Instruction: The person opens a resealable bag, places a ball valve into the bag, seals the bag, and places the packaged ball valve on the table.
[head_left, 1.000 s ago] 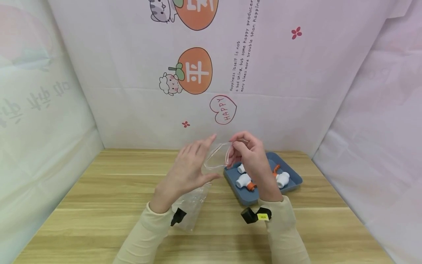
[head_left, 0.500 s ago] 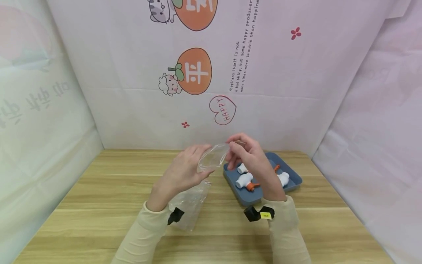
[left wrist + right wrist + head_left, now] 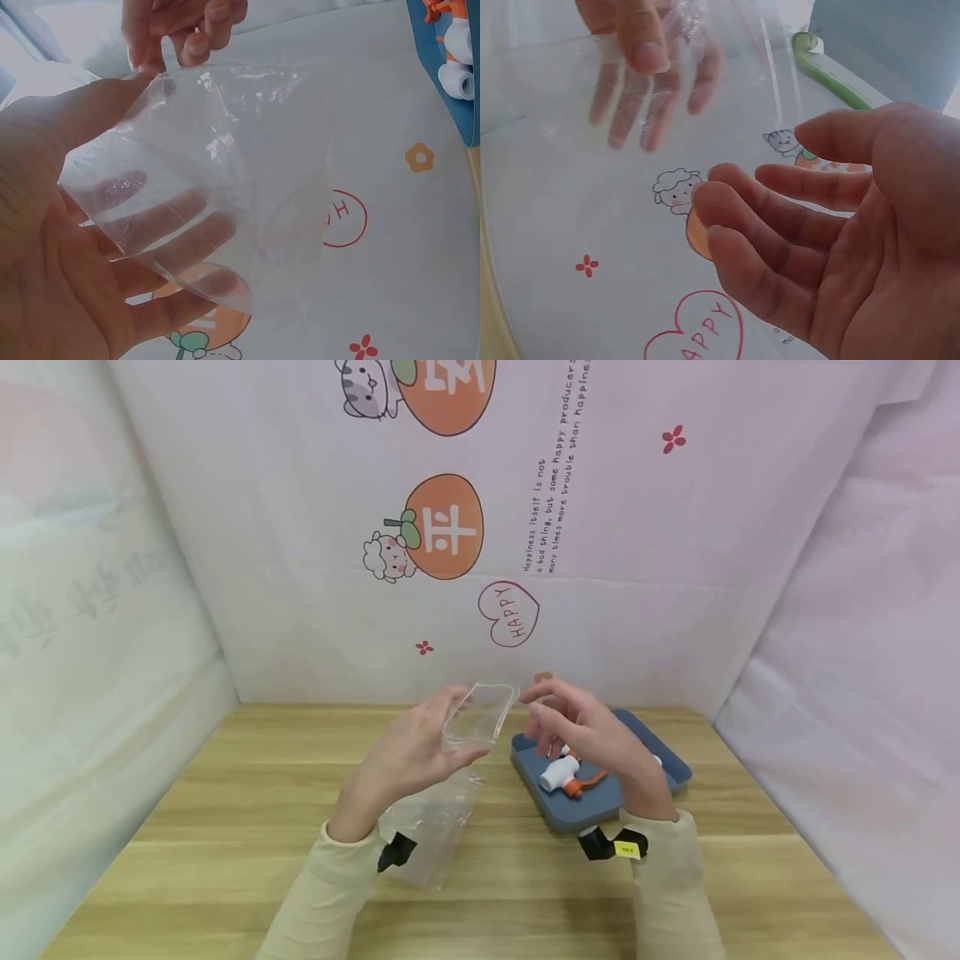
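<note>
My left hand (image 3: 405,752) holds a clear plastic bag (image 3: 480,714) above the table, its mouth spread between thumb and fingers. In the left wrist view the bag (image 3: 277,165) hangs across the fingers, which show through the film. To its right, my right hand (image 3: 588,731) is off the bag, with fingers loosely bent and nothing in them. The right wrist view shows that hand's (image 3: 817,232) bare palm. Beneath the right hand, a blue tray (image 3: 558,821) bears white plastic valves (image 3: 559,773) with orange handles; the arm hides part of it.
More clear plastic bags, or one bag, (image 3: 431,835) lie flat on the wooden table (image 3: 225,852) beneath the left wrist. A printed white cloth (image 3: 622,527) stands behind the table, and white cloths flank both sides.
My right hand has let go of the bag's edge and moved right, toward the tray. My left hand has closed in around the bag's mouth and now holds it alone.
</note>
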The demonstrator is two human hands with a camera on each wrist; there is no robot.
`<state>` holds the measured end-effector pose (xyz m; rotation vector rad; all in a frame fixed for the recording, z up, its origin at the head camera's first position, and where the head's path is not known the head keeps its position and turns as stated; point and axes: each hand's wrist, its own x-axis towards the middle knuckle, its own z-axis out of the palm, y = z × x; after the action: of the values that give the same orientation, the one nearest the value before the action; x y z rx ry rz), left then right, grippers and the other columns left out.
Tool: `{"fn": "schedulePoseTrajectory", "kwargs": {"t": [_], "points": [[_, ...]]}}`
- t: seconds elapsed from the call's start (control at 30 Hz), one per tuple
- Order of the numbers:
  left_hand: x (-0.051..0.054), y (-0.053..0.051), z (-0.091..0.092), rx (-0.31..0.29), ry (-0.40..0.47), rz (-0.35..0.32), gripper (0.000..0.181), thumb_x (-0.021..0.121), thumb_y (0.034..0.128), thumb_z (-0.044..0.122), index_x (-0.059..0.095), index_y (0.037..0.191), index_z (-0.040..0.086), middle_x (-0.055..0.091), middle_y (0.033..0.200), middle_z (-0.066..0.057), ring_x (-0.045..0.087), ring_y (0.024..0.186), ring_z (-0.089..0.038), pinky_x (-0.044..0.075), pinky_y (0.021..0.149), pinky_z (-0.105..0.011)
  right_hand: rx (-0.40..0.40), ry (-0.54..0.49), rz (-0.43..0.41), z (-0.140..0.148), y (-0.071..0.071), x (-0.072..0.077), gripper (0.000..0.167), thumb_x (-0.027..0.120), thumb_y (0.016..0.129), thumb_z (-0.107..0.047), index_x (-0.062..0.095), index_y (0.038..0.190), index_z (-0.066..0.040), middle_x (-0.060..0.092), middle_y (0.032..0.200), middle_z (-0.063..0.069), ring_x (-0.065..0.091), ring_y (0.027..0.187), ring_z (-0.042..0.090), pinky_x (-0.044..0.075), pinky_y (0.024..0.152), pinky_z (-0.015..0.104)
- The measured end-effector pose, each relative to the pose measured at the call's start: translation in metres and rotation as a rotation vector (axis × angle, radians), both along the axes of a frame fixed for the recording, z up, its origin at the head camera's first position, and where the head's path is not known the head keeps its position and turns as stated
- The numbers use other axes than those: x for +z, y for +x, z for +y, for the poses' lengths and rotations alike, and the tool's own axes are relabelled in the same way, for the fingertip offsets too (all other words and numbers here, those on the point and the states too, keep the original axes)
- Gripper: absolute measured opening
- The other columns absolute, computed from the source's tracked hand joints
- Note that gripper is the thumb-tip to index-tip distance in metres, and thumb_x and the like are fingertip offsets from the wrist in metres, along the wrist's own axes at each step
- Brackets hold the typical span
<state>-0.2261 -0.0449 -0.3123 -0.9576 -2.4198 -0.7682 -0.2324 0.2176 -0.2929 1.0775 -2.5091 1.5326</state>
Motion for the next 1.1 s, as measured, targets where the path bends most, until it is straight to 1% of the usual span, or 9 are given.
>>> {"fn": "schedulePoseTrajectory", "kwargs": {"t": [0.1,0.23,0.33,0.43,0.57,0.7,0.77,0.9,1.1], "points": [[-0.001,-0.001,-0.005,0.006,0.006,-0.022,0.065,0.082,0.0789,0.034,0.049,0.129,0.009,0.065,0.113,-0.003,0.062,0.086,-0.015,0.053,0.073,-0.030,0.010,0.017,0.020,0.001,0.002,0.002,0.026,0.049,0.103,-0.014,0.053,0.125,0.000,0.066,0.090,0.016,0.065,0.066,0.023,0.057,0.060,0.037],[0.001,-0.001,-0.005,0.002,0.005,-0.046,0.064,0.081,0.0794,0.037,0.047,0.127,0.012,0.066,0.113,-0.002,0.065,0.090,-0.016,0.052,0.073,-0.030,0.013,0.050,0.038,0.006,0.005,0.002,0.024,0.050,0.102,-0.012,0.055,0.123,-0.001,0.065,0.089,0.012,0.064,0.066,0.019,0.056,0.058,0.035],[0.002,-0.001,-0.005,0.009,0.001,-0.071,0.064,0.081,0.0799,0.038,0.046,0.128,0.012,0.067,0.115,-0.003,0.066,0.092,-0.018,0.053,0.074,-0.031,0.000,0.136,0.034,0.008,0.004,-0.003,0.025,0.051,0.102,-0.014,0.055,0.124,-0.004,0.066,0.090,0.009,0.064,0.066,0.014,0.057,0.058,0.034],[0.001,-0.001,-0.006,0.017,0.003,-0.091,0.065,0.080,0.0802,0.039,0.045,0.128,0.013,0.067,0.116,-0.004,0.067,0.092,-0.018,0.053,0.074,-0.031,-0.030,0.245,0.021,0.010,0.002,-0.009,0.027,0.052,0.102,-0.019,0.054,0.127,-0.007,0.067,0.092,0.006,0.065,0.069,0.011,0.058,0.062,0.036],[0.000,-0.001,-0.007,0.022,0.013,-0.098,0.063,0.081,0.0801,0.038,0.045,0.126,0.013,0.068,0.116,-0.003,0.068,0.090,-0.018,0.052,0.073,-0.031,-0.068,0.350,0.011,0.014,-0.001,-0.018,0.030,0.053,0.102,-0.026,0.055,0.127,-0.011,0.068,0.094,0.002,0.064,0.073,0.007,0.057,0.061,0.033],[0.000,-0.002,-0.007,0.022,0.011,-0.096,0.062,0.081,0.0803,0.035,0.046,0.126,0.011,0.069,0.115,-0.003,0.068,0.090,-0.019,0.053,0.073,-0.032,-0.103,0.382,0.000,0.021,-0.004,-0.026,0.029,0.055,0.101,-0.027,0.057,0.126,-0.013,0.069,0.094,0.001,0.064,0.074,0.007,0.054,0.057,0.030],[0.000,-0.002,-0.006,0.020,0.008,-0.098,0.061,0.081,0.0804,0.034,0.047,0.126,0.011,0.069,0.115,-0.004,0.069,0.091,-0.020,0.053,0.074,-0.033,-0.132,0.394,-0.008,0.023,-0.005,-0.030,0.027,0.056,0.100,-0.029,0.058,0.124,-0.016,0.068,0.095,0.000,0.063,0.071,0.008,0.053,0.056,0.029],[0.001,-0.002,-0.006,0.018,0.018,-0.110,0.058,0.081,0.0809,0.033,0.048,0.124,0.012,0.070,0.115,-0.005,0.068,0.090,-0.021,0.053,0.074,-0.034,-0.169,0.447,-0.004,0.027,-0.007,-0.038,0.026,0.056,0.100,-0.033,0.059,0.121,-0.019,0.068,0.095,-0.003,0.061,0.067,0.008,0.052,0.059,0.027],[0.002,-0.001,-0.009,0.023,0.010,-0.104,0.056,0.080,0.0820,0.034,0.049,0.123,0.012,0.070,0.114,-0.004,0.068,0.086,-0.020,0.053,0.072,-0.033,-0.187,0.504,0.011,0.030,-0.017,-0.052,0.027,0.056,0.100,-0.036,0.059,0.119,-0.017,0.068,0.096,-0.004,0.061,0.072,0.006,0.050,0.065,0.026]]}}
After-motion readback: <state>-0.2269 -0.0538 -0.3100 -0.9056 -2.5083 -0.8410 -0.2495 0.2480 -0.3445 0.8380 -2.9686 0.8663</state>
